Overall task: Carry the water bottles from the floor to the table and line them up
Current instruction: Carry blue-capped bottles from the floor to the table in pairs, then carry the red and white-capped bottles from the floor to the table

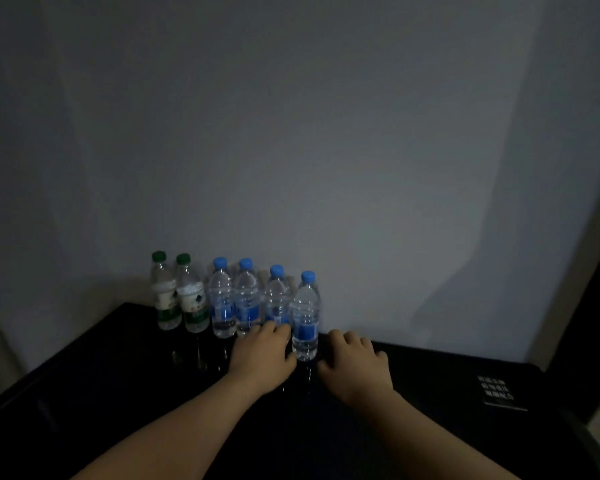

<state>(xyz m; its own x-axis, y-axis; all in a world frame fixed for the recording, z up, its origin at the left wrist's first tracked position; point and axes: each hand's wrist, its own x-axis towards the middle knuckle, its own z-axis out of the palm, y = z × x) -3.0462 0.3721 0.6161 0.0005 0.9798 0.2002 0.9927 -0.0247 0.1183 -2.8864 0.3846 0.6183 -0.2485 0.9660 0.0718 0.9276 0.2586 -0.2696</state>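
Observation:
Several water bottles stand upright in a row along the back of the black table [118,375], against the wall. Two have green caps [168,299] and stand at the left. The rest have blue caps [222,303]. The rightmost blue-capped bottle [305,320] stands slightly nearer to me than the others. My left hand [262,355] lies just left of it with fingers loosely bent, hiding the base of the neighbouring bottle [277,299]; its thumb touches the rightmost bottle's base. My right hand [355,363] rests on the table just right of that bottle, apart from it, holding nothing.
A dark card or booklet with white print [497,393] lies near the table's right edge. A plain grey wall [326,133] rises directly behind the bottles. The room is dim. The floor shows only at the far corners.

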